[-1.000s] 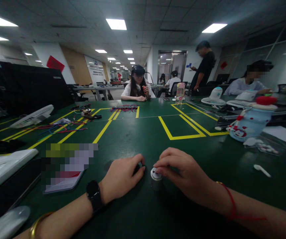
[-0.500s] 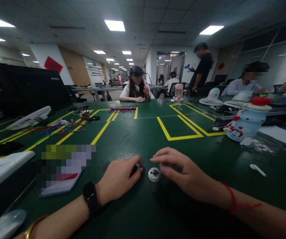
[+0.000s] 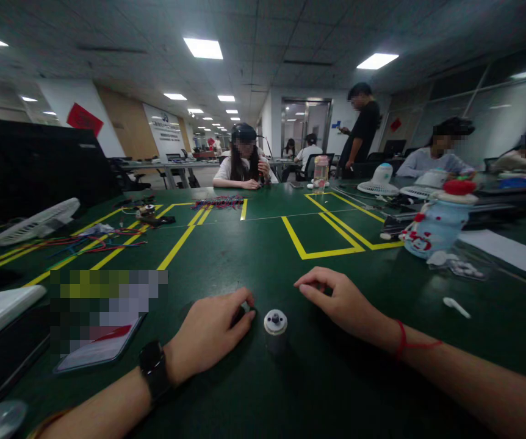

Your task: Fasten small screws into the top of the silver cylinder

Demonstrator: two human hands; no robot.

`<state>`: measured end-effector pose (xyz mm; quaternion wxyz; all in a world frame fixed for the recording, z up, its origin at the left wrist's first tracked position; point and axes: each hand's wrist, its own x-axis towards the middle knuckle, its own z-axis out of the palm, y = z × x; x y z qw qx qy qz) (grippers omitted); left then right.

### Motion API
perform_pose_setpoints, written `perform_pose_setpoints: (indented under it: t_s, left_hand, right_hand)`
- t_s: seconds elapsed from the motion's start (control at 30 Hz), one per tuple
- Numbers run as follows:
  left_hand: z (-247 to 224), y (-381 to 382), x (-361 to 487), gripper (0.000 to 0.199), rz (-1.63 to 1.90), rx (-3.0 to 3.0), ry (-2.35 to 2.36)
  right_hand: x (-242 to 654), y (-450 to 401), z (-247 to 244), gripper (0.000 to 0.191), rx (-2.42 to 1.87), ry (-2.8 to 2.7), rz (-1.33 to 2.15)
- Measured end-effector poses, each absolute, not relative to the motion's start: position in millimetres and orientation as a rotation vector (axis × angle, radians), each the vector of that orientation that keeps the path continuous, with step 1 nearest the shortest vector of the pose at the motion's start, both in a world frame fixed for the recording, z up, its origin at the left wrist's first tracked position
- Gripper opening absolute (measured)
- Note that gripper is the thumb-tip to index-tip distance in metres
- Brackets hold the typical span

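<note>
A small metal cylinder (image 3: 275, 332) with a pale round top and a dark centre stands upright on the green table (image 3: 226, 262), between my hands. To its left my left hand (image 3: 215, 326) rests on the table, fingers curled, with a gap between thumb and forefinger and nothing visible in it. My right hand (image 3: 343, 302) is to the right and slightly beyond the cylinder, not touching it. Its thumb and fingers are bent, with the tips near each other; nothing shows between them.
Wires (image 3: 219, 202) lie toward the far side, more at the left near a white fan (image 3: 36, 222). A blue bottle (image 3: 437, 222) and a white earbud (image 3: 456, 307) are at the right. A plastic sleeve (image 3: 102, 347) lies left. A person (image 3: 243, 164) sits opposite.
My right hand has moved right, away from the cylinder, and its fingers have drawn closer together. My left hand has stayed beside the cylinder. The whole view has shifted slightly.
</note>
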<state>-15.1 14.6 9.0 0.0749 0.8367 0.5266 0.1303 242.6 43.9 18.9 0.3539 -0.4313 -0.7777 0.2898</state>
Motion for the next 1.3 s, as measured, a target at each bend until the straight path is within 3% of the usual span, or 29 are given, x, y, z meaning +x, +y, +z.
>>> perform_pose_setpoints:
  t_s: [0.2,0.4,0.73,1.1,1.23,1.3]
  left_hand:
    - [6,14,-15,0.015,0.401,2.508,1.59]
    - [8,13,-15,0.015,0.413,2.507,1.575]
    - [8,15,-17,0.014,0.404,2.489,1.552]
    - [7,14,-16,0.013,0.425,2.494,1.566]
    - [7,14,-17,0.014,0.429,2.504,1.55]
    - [6,14,-18,0.015,0.427,2.509,1.55]
  right_hand:
    - [213,12,36,0.011,-0.838,-2.157,0.684]
    - [225,22,38,0.009,-0.941,-2.038,0.787]
    - [250,24,18,0.012,-0.951,-2.532,0.621]
    - [242,24,29,0.011,-0.933,-2.21,0.799]
    - [245,24,37,0.009,-0.941,-2.334,0.746]
    - [247,23,37,0.016,-0.963,-2.441,0.764]
